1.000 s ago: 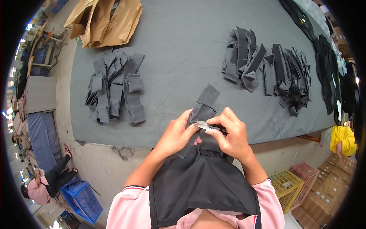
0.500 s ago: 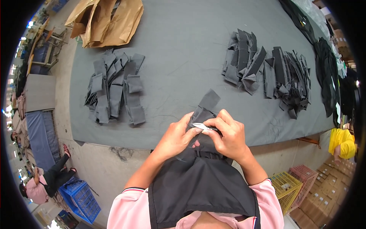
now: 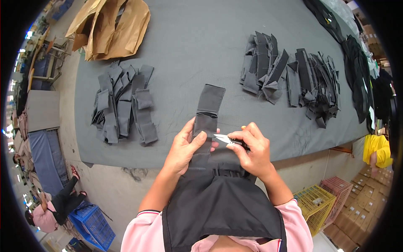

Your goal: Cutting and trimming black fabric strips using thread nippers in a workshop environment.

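One strip [image 3: 206,122] of dark grey cloth lies across the left hand [image 3: 180,152], clamped between the thumb on top and the fingers underneath; pink fingertips [image 3: 215,145] show past its right edge. It is narrow, matte and fairly flat, with a squared far end over the bench [image 3: 176,63] and a dark crosswise fold or gap beyond the thumb. The right hand [image 3: 257,153] has its fingers closed round snips [image 3: 222,138], their pointed metal tip just beside the strip. Frayed pieces [image 3: 264,63] lie right, a crinkled paper bag [image 3: 111,31] left.
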A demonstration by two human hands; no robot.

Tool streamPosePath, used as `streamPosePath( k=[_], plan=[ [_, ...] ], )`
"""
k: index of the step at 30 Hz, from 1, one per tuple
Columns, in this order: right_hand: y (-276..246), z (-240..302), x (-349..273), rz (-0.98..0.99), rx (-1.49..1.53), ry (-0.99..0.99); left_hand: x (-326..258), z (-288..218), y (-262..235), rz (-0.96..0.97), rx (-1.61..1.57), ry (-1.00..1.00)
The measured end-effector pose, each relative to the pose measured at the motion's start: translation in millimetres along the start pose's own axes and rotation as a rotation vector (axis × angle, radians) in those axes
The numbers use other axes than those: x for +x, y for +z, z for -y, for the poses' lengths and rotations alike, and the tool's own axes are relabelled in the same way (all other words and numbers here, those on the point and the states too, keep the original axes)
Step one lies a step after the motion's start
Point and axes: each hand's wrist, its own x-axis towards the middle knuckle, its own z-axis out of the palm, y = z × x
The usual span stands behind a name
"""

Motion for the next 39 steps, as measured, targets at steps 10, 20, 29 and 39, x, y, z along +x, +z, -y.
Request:
streamPosePath(
  k=[10, 20, 29, 39],
  plan=[
    [14.6, 11.5, 4.2, -0.059, -0.25, -0.221, -2.5, 8.7, 4.6, -0.032, -0.128, 0.123],
    [22.6, 19.1, 0.3, -0.103, -0.36, -0.221, -3.4, 18.7, 13.7, -0.124, -0.248, 0.242],
    [27.0, 22.5, 2.3, -0.153, -0.338, -0.211, -2.3, 22.5, 16.9, -0.15, -0.267, 0.279],
    [26.8, 9.4, 3.2, -0.228, 0.039, 0.02, 1.3, 23.2, 18.7, -0.158, -0.319, 0.247]
  ],
)
